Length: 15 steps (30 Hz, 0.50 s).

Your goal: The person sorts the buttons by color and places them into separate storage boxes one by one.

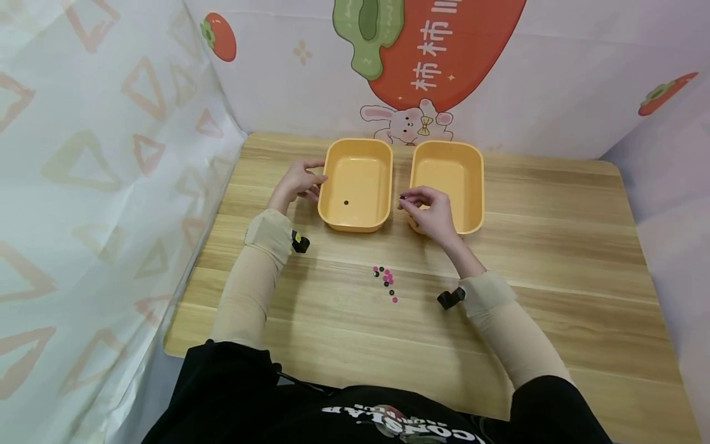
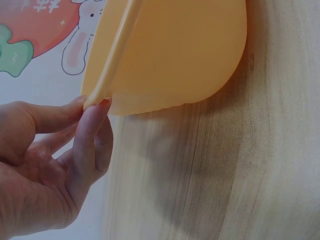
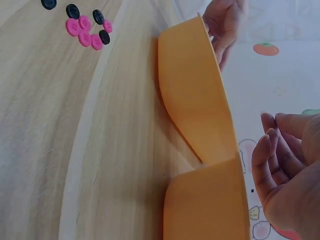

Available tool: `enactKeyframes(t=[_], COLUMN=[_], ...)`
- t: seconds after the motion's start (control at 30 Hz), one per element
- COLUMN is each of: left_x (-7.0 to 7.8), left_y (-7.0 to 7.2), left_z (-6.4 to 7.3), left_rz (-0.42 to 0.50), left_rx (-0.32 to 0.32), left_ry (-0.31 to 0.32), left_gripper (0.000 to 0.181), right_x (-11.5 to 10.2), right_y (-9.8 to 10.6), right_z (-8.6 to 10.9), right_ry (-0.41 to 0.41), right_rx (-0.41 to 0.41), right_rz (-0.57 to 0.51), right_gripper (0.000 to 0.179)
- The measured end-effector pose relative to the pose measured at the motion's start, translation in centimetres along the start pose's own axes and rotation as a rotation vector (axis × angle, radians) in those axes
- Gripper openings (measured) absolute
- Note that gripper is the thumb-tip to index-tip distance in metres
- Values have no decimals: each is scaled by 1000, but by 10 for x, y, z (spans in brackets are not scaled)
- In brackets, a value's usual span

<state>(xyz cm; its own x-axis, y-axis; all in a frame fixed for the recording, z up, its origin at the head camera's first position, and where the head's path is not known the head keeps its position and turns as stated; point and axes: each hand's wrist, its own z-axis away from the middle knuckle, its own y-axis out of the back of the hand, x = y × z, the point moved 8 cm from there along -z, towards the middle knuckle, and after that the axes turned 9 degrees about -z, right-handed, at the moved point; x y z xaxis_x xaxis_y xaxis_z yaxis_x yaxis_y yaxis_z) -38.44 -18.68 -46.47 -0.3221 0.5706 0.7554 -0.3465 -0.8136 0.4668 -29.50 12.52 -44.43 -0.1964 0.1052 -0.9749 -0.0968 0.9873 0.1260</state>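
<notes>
Two orange-yellow plastic boxes stand side by side at the back of the table. My left hand (image 1: pixel 299 183) pinches the left rim of the left box (image 1: pixel 355 226) between thumb and fingers, seen closely in the left wrist view on the box rim (image 2: pixel 112 65). One black button (image 1: pixel 346 202) lies inside that box. Over the near left side of the right box (image 1: pixel 474 185), my right hand (image 1: pixel 431 211) pinches a small dark button (image 1: pixel 402 197) at its fingertips; fingers mostly hide it in the right wrist view.
Several pink buttons (image 3: pixel 84 39) and black buttons (image 3: pixel 72 11) lie loose on the wooden table (image 1: pixel 554 259), in front of the boxes. A printed cloth (image 1: pixel 288 80) hangs behind the table, with another cloth (image 1: pixel 111 203) at the left.
</notes>
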Motion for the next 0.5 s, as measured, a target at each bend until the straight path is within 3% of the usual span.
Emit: enactKeyframes(t=[0.5], left_x=[0], left_y=[0], left_z=[-1], left_rz=[18], left_rx=[-10], left_ry=[4], left_gripper=[59], right_x=[3], right_y=[-45], right_z=[-44], right_ry=[-49], right_rx=[-20], right_rz=[-34], right_gripper=[17])
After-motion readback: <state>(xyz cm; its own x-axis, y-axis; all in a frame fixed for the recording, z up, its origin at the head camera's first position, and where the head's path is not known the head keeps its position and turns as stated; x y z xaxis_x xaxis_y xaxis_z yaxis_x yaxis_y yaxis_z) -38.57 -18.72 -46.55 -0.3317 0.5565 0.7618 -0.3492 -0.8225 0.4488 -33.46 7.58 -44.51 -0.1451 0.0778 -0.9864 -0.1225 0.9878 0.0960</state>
